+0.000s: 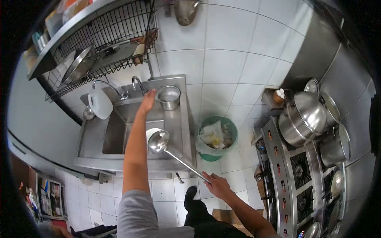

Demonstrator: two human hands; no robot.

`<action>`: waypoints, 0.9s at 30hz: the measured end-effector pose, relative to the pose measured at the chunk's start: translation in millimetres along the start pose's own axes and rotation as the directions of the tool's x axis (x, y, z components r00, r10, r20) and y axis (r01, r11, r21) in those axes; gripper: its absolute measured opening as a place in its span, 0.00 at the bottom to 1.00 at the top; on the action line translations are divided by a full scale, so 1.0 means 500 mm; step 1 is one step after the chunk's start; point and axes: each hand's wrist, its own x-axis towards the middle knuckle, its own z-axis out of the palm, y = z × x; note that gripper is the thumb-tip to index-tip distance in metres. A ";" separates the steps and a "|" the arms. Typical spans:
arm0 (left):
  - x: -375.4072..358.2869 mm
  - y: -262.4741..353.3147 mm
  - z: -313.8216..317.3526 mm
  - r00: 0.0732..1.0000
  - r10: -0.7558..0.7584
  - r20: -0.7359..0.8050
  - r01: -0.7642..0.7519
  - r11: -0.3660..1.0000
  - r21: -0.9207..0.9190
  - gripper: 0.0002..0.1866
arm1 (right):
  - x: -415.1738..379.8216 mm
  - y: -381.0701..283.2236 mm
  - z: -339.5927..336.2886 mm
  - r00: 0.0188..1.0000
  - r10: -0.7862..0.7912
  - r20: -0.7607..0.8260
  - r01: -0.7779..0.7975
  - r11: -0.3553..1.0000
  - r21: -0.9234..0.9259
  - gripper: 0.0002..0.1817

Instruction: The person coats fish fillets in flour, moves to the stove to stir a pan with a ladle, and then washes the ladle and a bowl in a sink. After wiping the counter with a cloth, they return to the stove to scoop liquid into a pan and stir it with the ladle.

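My right hand (pixel 216 185) is closed around the handle of a long metal ladle (pixel 180 160). The ladle's round bowl is at the front of the sink, over part of a white round dish (pixel 152 134). My left arm stretches across the sink, and my left hand (pixel 148 101) is at the base of the right-hand faucet (pixel 137 82). Its fingers appear closed on the faucet, though they are partly hidden. Just right of that hand, a metal pot (pixel 169 98) stands on the counter by the sink basin (pixel 114 135).
A white plastic jug (pixel 100 104) stands left of the faucets, beneath a wire rack (pixel 111 43) holding pans. To the right, a green waste bin (pixel 217 139) sits on the floor. A stove (pixel 297 174) with large pots (pixel 301 119) lines the right wall.
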 end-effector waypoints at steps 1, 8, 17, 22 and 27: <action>0.042 -0.010 0.004 1.000 -0.008 0.012 0.008 1.000 -0.015 0.43 | 0.044 -0.003 0.014 1.000 -0.024 0.001 0.024 1.000 -0.015 0.29; 0.195 -0.137 0.059 1.000 -0.023 -0.009 0.024 0.980 0.199 0.46 | 0.222 -0.031 0.006 0.993 -0.012 0.116 0.021 0.997 -0.080 0.31; -0.107 0.031 -0.106 0.934 -0.036 0.356 0.051 0.998 -0.032 0.20 | 0.391 -0.035 0.043 0.988 0.023 0.152 -0.009 0.996 -0.093 0.29; -0.325 0.014 -0.256 0.917 -0.095 0.387 0.219 0.932 -0.289 0.20 | 0.448 -0.062 0.044 0.972 0.033 0.233 0.003 0.988 -0.152 0.29; -0.393 -0.049 -0.327 0.911 -0.400 0.100 0.405 0.825 -0.393 0.20 | 0.421 -0.070 0.035 0.960 0.082 0.269 -0.033 0.983 -0.181 0.28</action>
